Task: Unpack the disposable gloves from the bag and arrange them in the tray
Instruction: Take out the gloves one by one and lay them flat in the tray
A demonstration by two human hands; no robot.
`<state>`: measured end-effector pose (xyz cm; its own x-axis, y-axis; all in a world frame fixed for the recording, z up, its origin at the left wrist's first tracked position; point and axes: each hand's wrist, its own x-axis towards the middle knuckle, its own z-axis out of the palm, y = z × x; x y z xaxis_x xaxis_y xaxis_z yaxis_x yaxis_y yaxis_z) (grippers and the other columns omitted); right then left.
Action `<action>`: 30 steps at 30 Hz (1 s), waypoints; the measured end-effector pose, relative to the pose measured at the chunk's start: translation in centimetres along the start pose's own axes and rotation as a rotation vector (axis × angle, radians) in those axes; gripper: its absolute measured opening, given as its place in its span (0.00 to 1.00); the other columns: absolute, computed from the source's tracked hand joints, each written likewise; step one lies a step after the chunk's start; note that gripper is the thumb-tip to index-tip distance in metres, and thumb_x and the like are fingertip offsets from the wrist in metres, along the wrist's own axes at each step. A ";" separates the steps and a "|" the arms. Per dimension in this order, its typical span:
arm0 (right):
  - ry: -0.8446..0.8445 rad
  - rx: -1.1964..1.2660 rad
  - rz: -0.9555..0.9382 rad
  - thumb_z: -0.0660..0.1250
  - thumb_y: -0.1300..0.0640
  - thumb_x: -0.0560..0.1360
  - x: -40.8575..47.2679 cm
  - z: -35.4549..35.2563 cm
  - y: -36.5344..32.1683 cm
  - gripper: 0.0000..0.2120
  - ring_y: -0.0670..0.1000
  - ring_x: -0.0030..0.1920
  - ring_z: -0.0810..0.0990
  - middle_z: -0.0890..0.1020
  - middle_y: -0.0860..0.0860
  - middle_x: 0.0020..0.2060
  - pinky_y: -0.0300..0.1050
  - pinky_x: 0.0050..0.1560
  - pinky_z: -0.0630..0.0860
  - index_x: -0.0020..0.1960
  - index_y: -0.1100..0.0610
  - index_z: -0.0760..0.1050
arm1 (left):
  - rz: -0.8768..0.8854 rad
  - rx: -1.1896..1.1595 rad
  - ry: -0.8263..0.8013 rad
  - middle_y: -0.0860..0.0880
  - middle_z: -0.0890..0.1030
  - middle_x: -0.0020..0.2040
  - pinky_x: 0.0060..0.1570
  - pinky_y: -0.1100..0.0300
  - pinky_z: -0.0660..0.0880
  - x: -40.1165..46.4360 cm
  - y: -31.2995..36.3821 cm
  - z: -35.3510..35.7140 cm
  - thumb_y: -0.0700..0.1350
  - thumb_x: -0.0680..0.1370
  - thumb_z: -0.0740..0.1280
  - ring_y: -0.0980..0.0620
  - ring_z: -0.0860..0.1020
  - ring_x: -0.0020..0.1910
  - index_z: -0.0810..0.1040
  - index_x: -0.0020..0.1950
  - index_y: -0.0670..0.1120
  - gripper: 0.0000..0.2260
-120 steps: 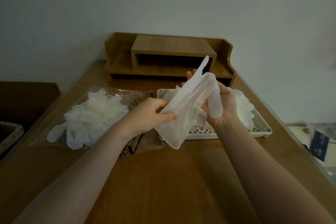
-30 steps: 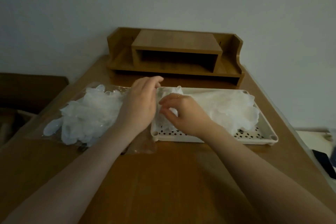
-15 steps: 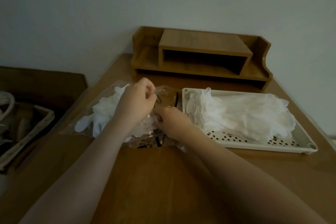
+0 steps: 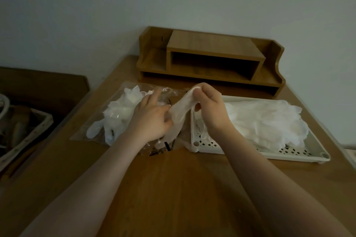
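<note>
A clear plastic bag [image 4: 100,131] lies on the wooden table, with a heap of white disposable gloves [image 4: 119,115] inside. My left hand [image 4: 150,119] rests on the bag's open end, fingers extended over the plastic. My right hand [image 4: 210,109] pinches the cuff of one translucent glove [image 4: 178,113] and holds it up; the glove stretches down toward the bag mouth. To the right stands a white perforated tray [image 4: 289,155] holding a flat pile of gloves [image 4: 265,121].
A wooden desk organiser [image 4: 210,57] stands against the wall behind the bag and tray. A basket [image 4: 25,132] with dim contents sits off the table's left edge. Bare table surface [image 4: 183,188] lies between my forearms.
My right hand has risen from the bag mouth, drawing one glove out by its cuff. My left hand has opened flat onto the bag. The view shifted slightly left.
</note>
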<state>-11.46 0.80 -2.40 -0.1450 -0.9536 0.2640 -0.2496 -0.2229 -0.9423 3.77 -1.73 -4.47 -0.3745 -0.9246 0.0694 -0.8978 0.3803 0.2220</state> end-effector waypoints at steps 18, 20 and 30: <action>0.064 0.800 0.126 0.61 0.56 0.79 -0.9 -5.0 -4.8 0.10 0.48 0.34 0.78 0.77 0.52 0.34 0.41 0.40 0.77 0.42 0.60 0.73 | 0.338 -0.672 0.369 0.57 0.52 0.75 0.65 0.59 0.68 -2.5 7.3 -4.2 0.53 0.72 0.71 0.59 0.60 0.71 0.60 0.75 0.49 0.35; 0.044 0.732 0.094 0.62 0.56 0.79 -1.2 -5.4 -5.0 0.10 0.47 0.32 0.77 0.76 0.52 0.33 0.39 0.36 0.76 0.41 0.60 0.72 | 0.355 -0.629 0.581 0.50 0.63 0.71 0.57 0.69 0.71 -2.4 8.3 -4.5 0.48 0.74 0.70 0.58 0.68 0.64 0.70 0.68 0.45 0.24; -0.168 0.388 -0.035 0.61 0.50 0.76 -3.4 -7.8 -4.5 0.14 0.49 0.47 0.81 0.82 0.50 0.45 0.43 0.46 0.78 0.54 0.58 0.77 | 0.081 -1.007 0.545 0.53 0.79 0.36 0.36 0.63 0.74 -2.1 11.1 -7.1 0.44 0.76 0.67 0.58 0.77 0.35 0.78 0.41 0.51 0.05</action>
<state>-17.30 6.65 2.52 0.0230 -0.9568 0.2899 0.1319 -0.2846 -0.9495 -3.81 4.30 4.78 -0.0521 -0.8776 0.4766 -0.1908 0.4772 0.8578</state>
